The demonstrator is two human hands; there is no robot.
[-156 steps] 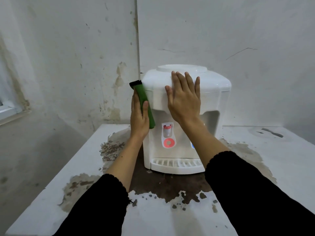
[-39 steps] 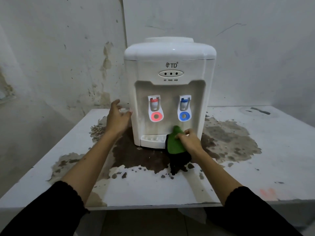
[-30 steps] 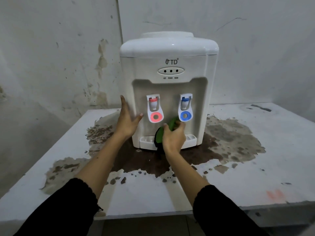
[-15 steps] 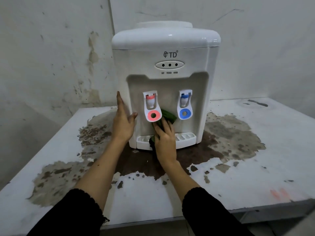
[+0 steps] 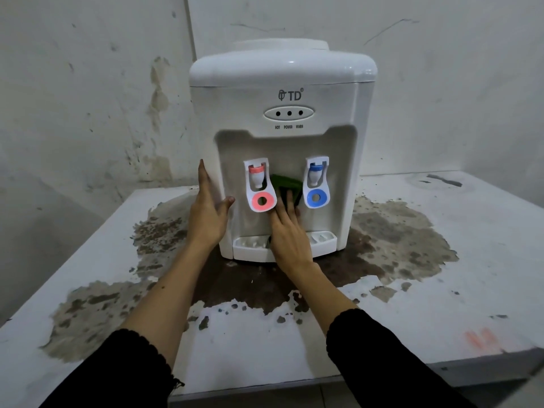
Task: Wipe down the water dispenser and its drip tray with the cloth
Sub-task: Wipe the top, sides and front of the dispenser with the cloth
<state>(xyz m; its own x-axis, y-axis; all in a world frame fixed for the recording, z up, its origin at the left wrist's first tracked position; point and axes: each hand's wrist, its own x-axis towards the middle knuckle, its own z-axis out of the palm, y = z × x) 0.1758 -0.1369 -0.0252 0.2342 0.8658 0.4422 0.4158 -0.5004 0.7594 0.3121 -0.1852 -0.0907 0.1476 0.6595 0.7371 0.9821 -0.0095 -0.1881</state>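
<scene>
A white water dispenser (image 5: pixel 282 119) stands upright on a white table (image 5: pixel 441 260), set back toward the corner where two stained walls meet. Around its base spreads a dark patch of worn, peeling paint (image 5: pixel 265 278), running out to both sides and forward toward the table's near edge.

The right hand (image 5: pixel 290 231) reaches into the recessed front of the dispenser, fingers straight and laid flat, pressing a green cloth (image 5: pixel 287 184) against the back wall of the recess. The cloth sits between the red tap (image 5: pixel 259 184) and the blue tap (image 5: pixel 316 181), close to both (its lower part is hidden behind the hand, so where it ends cannot be told). The wrist passes over the middle of the drip tray (image 5: pixel 250 245), which juts from the foot of the unit; its slotted ends show on either side of the hand.

The left hand (image 5: pixel 207 213) lies flat against the dispenser's left side, fingers extended upward, thumb spread onto the front corner, holding nothing.

Bare tabletop lies to the right of the dispenser as far as the right-hand wall, and a narrower strip to the left ends at the table's left edge. The near edge runs across the bottom of the view, just past the black sleeves (image 5: pixel 382 363)
</scene>
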